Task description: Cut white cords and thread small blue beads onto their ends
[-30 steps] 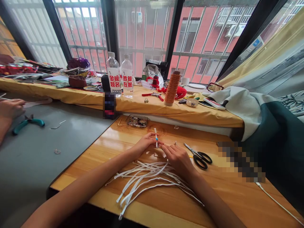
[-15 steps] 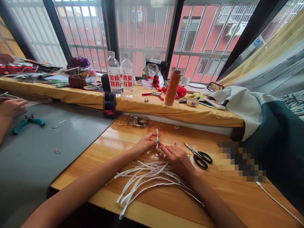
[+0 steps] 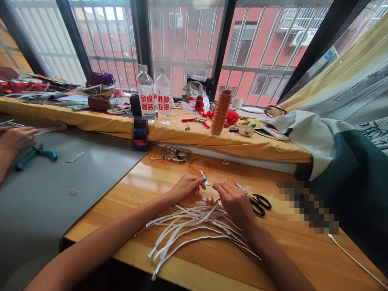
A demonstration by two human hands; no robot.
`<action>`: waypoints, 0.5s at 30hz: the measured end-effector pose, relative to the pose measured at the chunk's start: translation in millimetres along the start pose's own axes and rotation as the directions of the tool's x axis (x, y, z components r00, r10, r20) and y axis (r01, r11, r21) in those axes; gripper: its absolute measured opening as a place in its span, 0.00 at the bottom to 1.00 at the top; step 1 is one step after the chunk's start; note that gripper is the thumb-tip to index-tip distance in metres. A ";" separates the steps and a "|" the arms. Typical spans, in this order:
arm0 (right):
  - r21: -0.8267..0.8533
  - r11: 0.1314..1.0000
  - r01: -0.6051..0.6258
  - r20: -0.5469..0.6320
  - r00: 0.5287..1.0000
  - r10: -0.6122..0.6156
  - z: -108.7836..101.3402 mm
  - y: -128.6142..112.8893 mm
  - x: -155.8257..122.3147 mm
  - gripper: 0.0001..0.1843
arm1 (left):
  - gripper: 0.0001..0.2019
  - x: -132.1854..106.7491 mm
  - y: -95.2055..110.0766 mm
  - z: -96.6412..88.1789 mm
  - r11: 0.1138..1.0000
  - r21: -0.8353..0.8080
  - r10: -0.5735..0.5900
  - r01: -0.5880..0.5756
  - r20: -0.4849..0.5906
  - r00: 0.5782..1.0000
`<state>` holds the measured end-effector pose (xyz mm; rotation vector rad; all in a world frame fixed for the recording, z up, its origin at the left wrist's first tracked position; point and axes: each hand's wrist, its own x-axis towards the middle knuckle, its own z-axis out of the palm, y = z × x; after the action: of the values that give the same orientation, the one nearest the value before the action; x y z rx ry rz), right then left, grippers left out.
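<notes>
My left hand (image 3: 188, 188) pinches a short white strip (image 3: 203, 173) between thumb and fingers, its end sticking up and tilted left. A small blue spot (image 3: 205, 179) shows at the thumb tip; I cannot tell whether it is a nail or a cover. My right hand (image 3: 233, 199) is closed around a thin rod-like tool (image 3: 210, 185), whose dark tip points at the strip. A yellow piece behind this hand may be its handle. Below both hands a loose bundle of white cords (image 3: 178, 230) fans across the wooden table, partly under my right forearm.
Black-handled scissors (image 3: 260, 200) lie right of my right hand. Behind stand a clear bead box (image 3: 175, 154) and a coil of orange thread (image 3: 199, 166). Bottles (image 3: 146, 95) and an orange thread cone (image 3: 220, 113) stand on the sill. Another person's hand (image 3: 18, 139) is left, near teal pliers (image 3: 36, 157).
My right hand has moved slightly right, away from my left hand, exposing the tool's thin tip. The white strip has gone from upright to tilted, and my left hand has dropped a little.
</notes>
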<state>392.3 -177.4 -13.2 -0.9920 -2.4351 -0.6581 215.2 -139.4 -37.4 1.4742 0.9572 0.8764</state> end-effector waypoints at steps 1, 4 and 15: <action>-0.007 1.000 0.007 0.002 1.000 -0.007 -0.4 -0.8 0.6 0.11 | 0.19 0.3 0.2 -0.2 1.000 0.004 0.005 -0.005 0.009 1.000; -0.025 0.999 0.034 -0.007 0.999 -0.034 -0.1 -2.6 1.7 0.11 | 0.16 1.6 0.1 -0.5 0.999 0.008 0.036 -0.036 -0.030 0.999; -0.054 0.994 0.091 -0.010 0.996 -0.092 -2.2 -6.6 3.2 0.11 | 0.16 2.1 1.4 -2.0 0.998 0.047 -0.053 0.052 0.014 0.999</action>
<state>385.9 -181.2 -11.5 -0.8983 -2.4759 -0.7623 214.4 -136.7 -35.8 1.4870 1.0069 0.8087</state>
